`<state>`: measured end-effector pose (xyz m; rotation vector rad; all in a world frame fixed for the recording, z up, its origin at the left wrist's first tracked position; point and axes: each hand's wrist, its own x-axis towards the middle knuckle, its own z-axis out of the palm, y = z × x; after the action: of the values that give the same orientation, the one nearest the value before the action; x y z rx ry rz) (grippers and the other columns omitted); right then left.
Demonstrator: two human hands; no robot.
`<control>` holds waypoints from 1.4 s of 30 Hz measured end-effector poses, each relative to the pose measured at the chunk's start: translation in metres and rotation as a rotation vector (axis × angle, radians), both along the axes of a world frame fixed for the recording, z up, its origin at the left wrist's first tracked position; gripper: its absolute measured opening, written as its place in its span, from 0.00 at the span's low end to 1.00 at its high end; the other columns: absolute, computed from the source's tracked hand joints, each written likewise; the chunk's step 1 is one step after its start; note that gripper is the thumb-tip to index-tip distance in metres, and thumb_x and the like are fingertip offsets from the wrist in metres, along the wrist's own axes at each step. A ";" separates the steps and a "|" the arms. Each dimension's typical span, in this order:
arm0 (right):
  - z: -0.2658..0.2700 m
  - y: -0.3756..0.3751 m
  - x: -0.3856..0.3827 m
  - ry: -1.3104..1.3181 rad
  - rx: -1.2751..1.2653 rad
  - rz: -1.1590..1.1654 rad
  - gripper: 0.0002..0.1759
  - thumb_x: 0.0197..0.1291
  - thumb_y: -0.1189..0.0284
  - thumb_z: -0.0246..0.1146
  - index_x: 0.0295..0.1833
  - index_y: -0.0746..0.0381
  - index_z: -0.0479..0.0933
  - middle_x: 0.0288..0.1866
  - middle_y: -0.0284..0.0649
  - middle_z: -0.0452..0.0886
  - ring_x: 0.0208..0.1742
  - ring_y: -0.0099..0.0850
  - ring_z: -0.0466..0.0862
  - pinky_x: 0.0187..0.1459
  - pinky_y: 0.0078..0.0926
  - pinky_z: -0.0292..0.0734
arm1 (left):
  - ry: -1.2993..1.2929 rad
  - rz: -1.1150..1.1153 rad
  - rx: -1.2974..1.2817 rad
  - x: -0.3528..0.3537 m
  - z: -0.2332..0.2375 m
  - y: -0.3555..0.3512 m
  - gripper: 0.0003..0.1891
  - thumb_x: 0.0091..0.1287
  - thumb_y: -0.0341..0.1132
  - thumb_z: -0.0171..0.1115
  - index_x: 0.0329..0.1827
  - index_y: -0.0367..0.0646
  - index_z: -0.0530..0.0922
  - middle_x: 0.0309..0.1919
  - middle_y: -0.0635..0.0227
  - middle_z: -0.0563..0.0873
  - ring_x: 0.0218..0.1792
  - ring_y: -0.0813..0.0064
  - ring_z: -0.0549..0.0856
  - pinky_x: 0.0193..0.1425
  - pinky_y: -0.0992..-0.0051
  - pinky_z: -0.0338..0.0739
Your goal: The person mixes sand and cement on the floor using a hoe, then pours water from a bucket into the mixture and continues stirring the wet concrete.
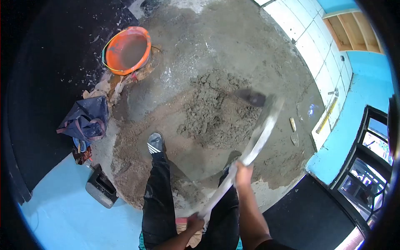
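Note:
A long-handled hoe (261, 137) slants across the view, its pale handle running from between my legs up to the right. My left hand (195, 223) is closed around the lower end of the handle, and my right hand (243, 174) grips it higher up. The dark hoe blade (251, 97), blurred by motion, is over the right side of a heap of lumpy wet mortar (210, 110). My feet are apart on the near side of the heap; a dark shoe with white stripes (156, 143) shows on the left one.
An orange bucket (146, 52) stands at the upper left. Left of me are a dark blue bag (87, 116) and a black plastic container (102, 187). A trowel (294, 132) lies right of the heap. A yellow level (327, 115) and a hammer (334, 92) are by white tiles (306, 46).

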<state>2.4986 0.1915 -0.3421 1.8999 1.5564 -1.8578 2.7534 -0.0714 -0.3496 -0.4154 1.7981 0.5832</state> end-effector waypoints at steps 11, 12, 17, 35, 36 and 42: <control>-0.086 -0.036 0.042 -0.138 -0.187 0.065 0.10 0.54 0.72 0.58 0.38 0.68 0.76 0.27 0.43 0.78 0.26 0.33 0.79 0.29 0.33 0.75 | -0.399 -0.143 -0.097 0.015 -0.012 -0.036 0.26 0.53 0.40 0.61 0.57 0.43 0.80 0.49 0.51 0.85 0.53 0.53 0.84 0.58 0.60 0.77; -0.061 -0.042 0.058 -0.145 -0.165 0.060 0.11 0.53 0.73 0.58 0.40 0.69 0.75 0.28 0.43 0.78 0.26 0.33 0.80 0.30 0.34 0.76 | -0.448 -0.183 -0.094 0.020 0.012 -0.040 0.25 0.53 0.40 0.61 0.56 0.44 0.80 0.48 0.52 0.86 0.53 0.54 0.84 0.57 0.59 0.77; -0.024 -0.013 0.056 -0.021 0.070 -0.025 0.17 0.52 0.76 0.61 0.48 0.72 0.71 0.30 0.43 0.78 0.28 0.35 0.80 0.32 0.33 0.76 | -0.149 -0.201 -0.016 0.020 0.014 -0.020 0.21 0.54 0.39 0.61 0.52 0.44 0.81 0.44 0.51 0.86 0.48 0.54 0.86 0.52 0.56 0.79; -0.129 -0.034 0.100 -0.273 0.082 0.120 0.12 0.53 0.71 0.62 0.38 0.71 0.76 0.30 0.41 0.80 0.26 0.31 0.79 0.28 0.32 0.74 | -0.462 -0.379 -0.071 0.076 -0.042 -0.058 0.20 0.56 0.41 0.61 0.49 0.40 0.83 0.44 0.52 0.87 0.47 0.55 0.87 0.51 0.59 0.80; -0.140 -0.024 0.077 -0.246 -0.038 0.084 0.12 0.53 0.72 0.62 0.38 0.70 0.75 0.28 0.41 0.80 0.24 0.30 0.79 0.26 0.31 0.72 | -0.362 -0.196 -0.225 -0.014 -0.014 -0.022 0.22 0.55 0.41 0.63 0.48 0.36 0.83 0.43 0.49 0.87 0.48 0.53 0.86 0.54 0.58 0.79; -0.113 -0.007 0.023 -0.079 -0.094 -0.029 0.10 0.53 0.73 0.61 0.38 0.69 0.74 0.26 0.41 0.78 0.21 0.30 0.78 0.22 0.30 0.72 | -0.228 -0.064 -0.078 -0.056 0.009 -0.004 0.20 0.52 0.37 0.64 0.50 0.44 0.83 0.42 0.51 0.87 0.46 0.53 0.86 0.52 0.59 0.80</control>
<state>2.5220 0.1844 -0.4546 1.9389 1.4000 -1.8093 2.6974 -0.0755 -0.3404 -0.4566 1.6129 0.4048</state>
